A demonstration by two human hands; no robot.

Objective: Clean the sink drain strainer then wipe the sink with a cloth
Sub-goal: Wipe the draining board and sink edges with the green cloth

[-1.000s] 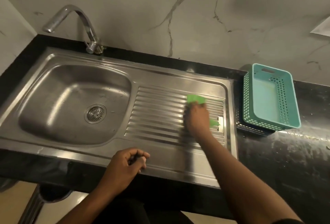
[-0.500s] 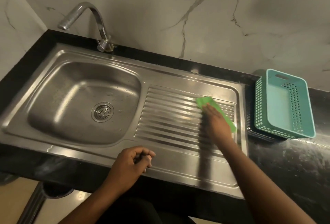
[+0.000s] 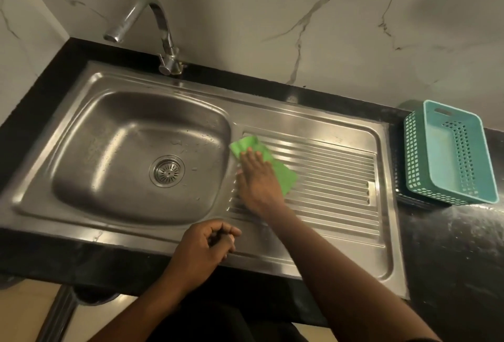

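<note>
The green cloth (image 3: pixel 268 166) lies on the ribbed drainboard (image 3: pixel 327 178), at its left edge beside the basin (image 3: pixel 109 151). My right hand (image 3: pixel 257 178) presses flat on it, fingers extended and together, forearm reaching in from lower right. My left hand (image 3: pixel 203 250) rests on the sink's front rim, fingers curled into a loose fist; I cannot tell whether it holds anything. The drain strainer (image 3: pixel 167 170) sits seated in the basin floor, with water droplets nearby. On the black counter (image 3: pixel 450 246) to the right, a teal perforated basket (image 3: pixel 450 156) stands with nothing visible inside.
</note>
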